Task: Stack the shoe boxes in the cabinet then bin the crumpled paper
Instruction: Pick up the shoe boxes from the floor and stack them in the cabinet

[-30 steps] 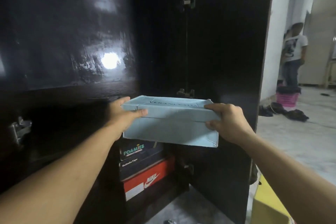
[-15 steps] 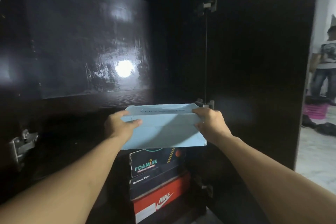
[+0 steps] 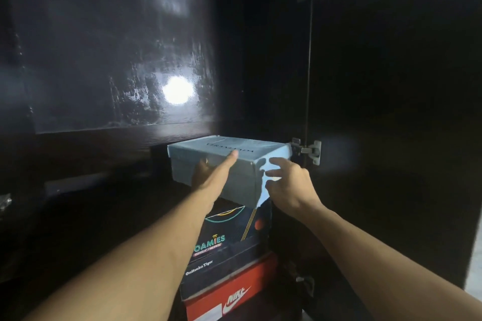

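Dark cabinet (image 3: 391, 86), door open. Pale blue shoe box (image 3: 227, 164) sits on top of stack, over Skechers box (image 3: 234, 232). Left hand (image 3: 214, 177) flat against near side, right hand (image 3: 287, 185) fingers spread loose at corner, gripping nothing.

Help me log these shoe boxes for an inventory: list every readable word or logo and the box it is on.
"OAMIES" over "SKECHERS", first letter hidden by the arm: dark box.
"Onitsuka Tiger": black box beneath it.
"NIKE" with swoosh: red box at the bottom.
Lettering on the light blue box lid: upside down, too blurred to read.
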`<state>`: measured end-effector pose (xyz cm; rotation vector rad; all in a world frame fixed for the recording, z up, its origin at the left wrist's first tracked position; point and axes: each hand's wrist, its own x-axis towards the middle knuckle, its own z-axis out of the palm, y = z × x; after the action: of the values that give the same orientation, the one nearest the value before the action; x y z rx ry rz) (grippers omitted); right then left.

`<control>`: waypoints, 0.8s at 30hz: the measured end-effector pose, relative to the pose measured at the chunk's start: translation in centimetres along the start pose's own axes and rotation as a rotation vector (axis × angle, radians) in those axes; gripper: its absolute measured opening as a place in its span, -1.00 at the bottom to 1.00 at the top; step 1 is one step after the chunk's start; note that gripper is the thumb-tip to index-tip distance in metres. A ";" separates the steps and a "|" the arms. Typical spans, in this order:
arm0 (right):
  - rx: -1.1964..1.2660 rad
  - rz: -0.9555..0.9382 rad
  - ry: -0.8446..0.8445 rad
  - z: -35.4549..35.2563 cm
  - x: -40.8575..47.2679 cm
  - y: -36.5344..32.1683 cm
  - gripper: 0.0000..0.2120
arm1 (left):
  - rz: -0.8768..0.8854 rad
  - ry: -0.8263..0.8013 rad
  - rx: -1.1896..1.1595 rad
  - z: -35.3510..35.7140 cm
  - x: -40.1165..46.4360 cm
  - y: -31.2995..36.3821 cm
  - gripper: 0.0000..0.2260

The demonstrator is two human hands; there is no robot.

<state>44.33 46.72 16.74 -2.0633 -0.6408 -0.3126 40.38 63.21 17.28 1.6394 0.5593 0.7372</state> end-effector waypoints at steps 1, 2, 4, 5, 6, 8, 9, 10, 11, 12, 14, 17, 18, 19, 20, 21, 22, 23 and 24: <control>-0.002 0.003 0.016 -0.1 0.5 0.3 -0.45 | 0.021 -0.038 0.034 0.6 -0.1 -0.2 -0.04; -0.023 0.007 0.038 -0.2 1.1 0.6 -0.44 | 0.055 -0.062 0.083 1.2 -0.3 -0.3 0.05; -0.150 -0.020 0.029 -0.5 2.5 1.3 -0.39 | 0.119 -0.072 0.174 2.4 -0.4 -0.7 0.17; -0.235 -0.053 -0.011 -0.5 3.1 1.7 -0.36 | 0.144 -0.059 0.208 2.9 -0.2 -0.8 0.19; -0.311 -0.088 -0.055 -0.5 3.8 2.2 -0.33 | 0.161 -0.041 0.234 3.2 0.0 -0.9 0.19; -0.420 -0.130 -0.100 -0.4 5.1 3.1 -0.29 | 0.172 -0.022 0.242 3.4 0.9 -1.2 0.15; -0.444 -0.140 -0.099 -0.4 5.7 3.4 -0.29 | 0.170 -0.030 0.235 3.3 1.6 -1.5 0.13; -0.449 -0.153 -0.097 -0.4 6.2 3.5 -0.32 | 0.168 -0.048 0.228 3.1 2.1 -1.6 0.11; -0.450 -0.170 -0.099 -0.3 6.6 3.5 -0.36 | 0.167 -0.072 0.220 2.8 2.6 -1.7 0.09; -0.449 -0.188 -0.104 -0.2 6.9 3.3 -0.41 | 0.170 -0.096 0.211 2.4 3.0 -1.8 0.08; -0.459 -0.211 -0.105 0.2 7.3 3.0 -0.45 | 0.171 -0.142 0.196 1.6 3.9 -1.8 0.01; -0.470 -0.206 -0.118 1.0 7.2 2.8 -0.33 | 0.156 -0.173 0.195 1.3 5.0 -1.6 -0.05; -0.462 -0.190 -0.122 1.2 7.0 2.6 -0.30 | 0.152 -0.174 0.200 1.5 5.1 -1.5 -0.05; -0.454 -0.171 -0.125 1.4 6.9 2.5 -0.29 | 0.145 -0.173 0.204 1.8 5.1 -1.4 -0.05; -0.448 -0.153 -0.126 1.4 6.9 2.5 -0.28 | 0.142 -0.175 0.209 2.1 5.1 -1.3 -0.05; -0.447 -0.136 -0.125 1.4 6.9 2.5 -0.28 | 0.135 -0.178 0.217 2.4 5.1 -1.2 -0.07; -0.451 -0.119 -0.128 1.3 6.9 2.5 -0.29 | 0.138 -0.180 0.230 2.7 5.1 -1.1 -0.08; -0.458 -0.105 -0.139 1.1 7.0 2.5 -0.30 | 0.138 -0.184 0.248 3.0 5.1 -1.1 -0.10; -0.464 -0.092 -0.155 0.9 7.0 2.4 -0.28 | 0.146 -0.186 0.265 3.3 5.1 -0.9 -0.12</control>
<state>51.50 48.66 17.76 -2.5232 -0.8172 -0.3845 46.28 64.76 16.85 1.9886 0.4197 0.6272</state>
